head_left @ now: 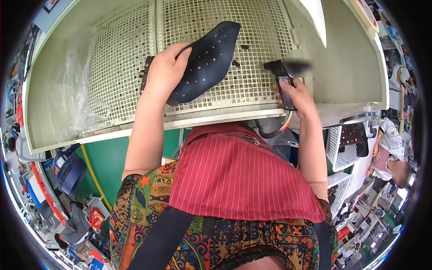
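Observation:
My left hand (167, 71) is closed on a black studded shoe upper (209, 63), raised over the pale grid floor of a booth. Small metal studs run in rows along its smooth side. A strip with metal fittings shows on the far side of my wrist, and the hand covers the part between. To the right, my right hand (298, 95) grips a black gun-shaped tool (285, 90) by its handle, fingers wrapped round it. A dark hose and coloured wires (286, 121) trail from its lower end. The tool's head points left, apart from the upper.
Two small black scraps (236, 64) lie on the grid (121, 63). Clear plastic film (83, 94) hangs at the booth's left. The booth's front rim (216, 115) runs before me. White crates (343, 155) stand lower right, a dark fan (69, 168) lower left. Other people are farther off.

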Action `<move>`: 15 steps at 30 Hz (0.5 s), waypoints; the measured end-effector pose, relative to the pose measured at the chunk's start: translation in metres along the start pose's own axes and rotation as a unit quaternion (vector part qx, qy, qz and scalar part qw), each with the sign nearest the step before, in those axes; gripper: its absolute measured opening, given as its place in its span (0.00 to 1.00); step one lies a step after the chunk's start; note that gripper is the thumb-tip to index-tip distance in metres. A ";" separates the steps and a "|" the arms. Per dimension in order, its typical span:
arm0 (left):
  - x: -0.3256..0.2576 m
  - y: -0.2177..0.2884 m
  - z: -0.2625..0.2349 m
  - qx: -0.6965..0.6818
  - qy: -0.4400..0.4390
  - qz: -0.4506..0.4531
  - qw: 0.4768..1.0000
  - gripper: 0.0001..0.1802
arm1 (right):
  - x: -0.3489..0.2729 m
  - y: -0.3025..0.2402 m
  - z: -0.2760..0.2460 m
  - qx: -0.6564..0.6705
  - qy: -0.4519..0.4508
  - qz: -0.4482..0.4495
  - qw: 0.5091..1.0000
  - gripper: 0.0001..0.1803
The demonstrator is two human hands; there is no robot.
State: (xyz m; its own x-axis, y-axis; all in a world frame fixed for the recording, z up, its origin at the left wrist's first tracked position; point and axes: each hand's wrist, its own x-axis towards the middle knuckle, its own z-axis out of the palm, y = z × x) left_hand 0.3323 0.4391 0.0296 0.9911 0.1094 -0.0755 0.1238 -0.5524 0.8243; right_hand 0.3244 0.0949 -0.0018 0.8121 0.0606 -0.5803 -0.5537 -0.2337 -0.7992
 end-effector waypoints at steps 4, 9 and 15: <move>-0.006 0.002 -0.009 0.029 0.030 0.018 0.999 0.12 | 0.006 0.009 -0.013 -0.266 0.088 -0.032 0.959 0.13; -0.020 0.014 -0.016 0.107 0.032 0.144 0.983 0.09 | -0.038 -0.056 0.032 -0.465 0.203 -0.250 0.824 0.13; -0.030 0.019 -0.017 0.159 0.037 0.227 0.960 0.07 | -0.011 -0.109 0.142 -0.371 0.055 -0.658 0.653 0.16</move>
State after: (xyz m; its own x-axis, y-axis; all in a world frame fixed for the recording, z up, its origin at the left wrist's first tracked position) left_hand 0.3038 0.4393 0.0568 0.9415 -0.1509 0.3015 -0.3007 -0.7804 0.5482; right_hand 0.3495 0.2579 0.0694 0.5253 0.6223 0.5804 0.8455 -0.4583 -0.2740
